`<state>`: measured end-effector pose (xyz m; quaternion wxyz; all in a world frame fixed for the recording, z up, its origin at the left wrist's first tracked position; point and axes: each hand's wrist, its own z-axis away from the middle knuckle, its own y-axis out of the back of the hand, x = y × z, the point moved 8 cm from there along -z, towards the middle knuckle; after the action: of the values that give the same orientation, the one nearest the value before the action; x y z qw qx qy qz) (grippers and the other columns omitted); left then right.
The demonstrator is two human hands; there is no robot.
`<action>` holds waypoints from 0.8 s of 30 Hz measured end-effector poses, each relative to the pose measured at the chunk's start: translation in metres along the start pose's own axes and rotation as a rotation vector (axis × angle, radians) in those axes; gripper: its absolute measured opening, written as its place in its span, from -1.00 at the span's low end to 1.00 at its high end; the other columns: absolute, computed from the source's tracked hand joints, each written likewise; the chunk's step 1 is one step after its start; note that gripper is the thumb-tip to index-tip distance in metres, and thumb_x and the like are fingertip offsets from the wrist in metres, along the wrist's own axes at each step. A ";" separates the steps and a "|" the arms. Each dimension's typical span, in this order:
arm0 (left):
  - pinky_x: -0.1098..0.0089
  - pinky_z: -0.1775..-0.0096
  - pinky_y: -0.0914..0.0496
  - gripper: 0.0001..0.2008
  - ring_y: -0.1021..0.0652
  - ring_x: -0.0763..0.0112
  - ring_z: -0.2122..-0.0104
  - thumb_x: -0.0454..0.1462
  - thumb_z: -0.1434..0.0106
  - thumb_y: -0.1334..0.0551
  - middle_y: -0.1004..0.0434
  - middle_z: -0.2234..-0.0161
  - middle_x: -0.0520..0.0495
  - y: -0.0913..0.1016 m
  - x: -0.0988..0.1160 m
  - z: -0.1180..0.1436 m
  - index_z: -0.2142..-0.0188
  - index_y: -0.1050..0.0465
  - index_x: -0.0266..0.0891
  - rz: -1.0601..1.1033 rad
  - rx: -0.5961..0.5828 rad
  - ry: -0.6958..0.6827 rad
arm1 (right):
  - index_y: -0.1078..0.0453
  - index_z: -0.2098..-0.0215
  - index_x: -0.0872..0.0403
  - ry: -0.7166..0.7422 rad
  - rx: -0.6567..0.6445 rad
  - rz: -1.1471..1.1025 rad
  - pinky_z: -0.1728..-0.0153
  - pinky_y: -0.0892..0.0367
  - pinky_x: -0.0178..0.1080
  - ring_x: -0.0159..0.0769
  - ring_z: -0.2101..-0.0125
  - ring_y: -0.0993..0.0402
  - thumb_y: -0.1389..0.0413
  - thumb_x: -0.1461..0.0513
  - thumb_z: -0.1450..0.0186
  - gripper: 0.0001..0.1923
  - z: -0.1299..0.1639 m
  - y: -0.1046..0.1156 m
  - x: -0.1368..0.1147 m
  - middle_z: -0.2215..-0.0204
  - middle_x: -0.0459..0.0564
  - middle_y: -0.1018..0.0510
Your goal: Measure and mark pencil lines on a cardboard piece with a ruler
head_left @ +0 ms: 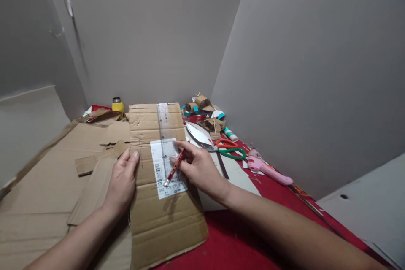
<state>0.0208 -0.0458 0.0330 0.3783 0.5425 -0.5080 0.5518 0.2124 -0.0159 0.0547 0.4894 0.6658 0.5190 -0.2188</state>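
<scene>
A long piece of brown cardboard [164,219] with a white shipping label [158,168] lies in front of me on the red table [240,244]. A clear plastic ruler [163,124] lies lengthwise on it. My right hand [199,168] holds a red and black pencil [174,168], its fingers at the ruler's right edge. My left hand [123,181] rests flat on the cardboard's left edge, fingers together, pressing it down.
Large cardboard sheets [47,185] cover the table's left. Scissors with an orange and a green handle [229,149] and a pink glue gun [265,168] lie to the right. A yellow bottle [117,104], cardboard scraps [202,105] and a glue stick [230,134] sit at the back. Grey walls enclose the space.
</scene>
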 end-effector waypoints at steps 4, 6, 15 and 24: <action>0.32 0.06 -0.42 -0.62 -0.60 0.20 0.15 -0.01 -0.10 -0.32 -0.67 0.23 -0.04 0.003 0.001 -0.001 0.18 -0.56 -0.20 -0.028 0.048 -0.006 | -0.43 -0.03 0.20 0.010 0.011 0.003 0.29 -0.43 -0.19 -0.24 0.34 -0.52 -0.15 0.27 -0.20 -0.58 0.001 0.000 -0.002 0.27 0.09 -0.61; 0.32 0.06 -0.42 -0.66 -0.59 0.19 0.14 -0.01 -0.09 -0.32 -0.67 0.26 -0.04 0.006 -0.001 -0.002 0.25 -0.57 -0.20 -0.048 0.084 0.000 | -0.43 -0.03 0.20 0.017 0.016 -0.002 0.28 -0.44 -0.20 -0.23 0.32 -0.53 -0.16 0.28 -0.20 -0.58 0.001 0.001 -0.002 0.26 0.10 -0.61; 0.30 0.14 -0.45 -0.79 -0.52 0.11 0.04 -0.08 0.01 -0.34 -0.64 0.39 -0.01 0.016 0.004 -0.001 0.50 -0.51 -0.15 -0.142 0.198 0.024 | -0.44 -0.03 0.22 0.008 0.011 -0.003 0.30 -0.43 -0.20 -0.25 0.36 -0.51 -0.16 0.26 -0.19 -0.57 -0.002 -0.001 0.003 0.29 0.10 -0.60; 0.23 0.05 -0.43 -0.85 -0.51 0.09 0.00 -0.13 -0.04 -0.31 -0.65 0.27 -0.05 0.013 -0.005 -0.005 0.45 -0.52 -0.13 -0.146 0.160 0.083 | -0.44 0.01 0.19 -0.075 -0.036 -0.185 0.44 -0.37 -0.28 -0.35 0.46 -0.42 -0.19 0.23 -0.15 -0.57 -0.002 -0.006 0.013 0.43 -0.04 -0.52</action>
<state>0.0078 -0.0432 0.0268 0.3935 0.5832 -0.4055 0.5836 0.2111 -0.0077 0.0430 0.4982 0.5976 0.5633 -0.2782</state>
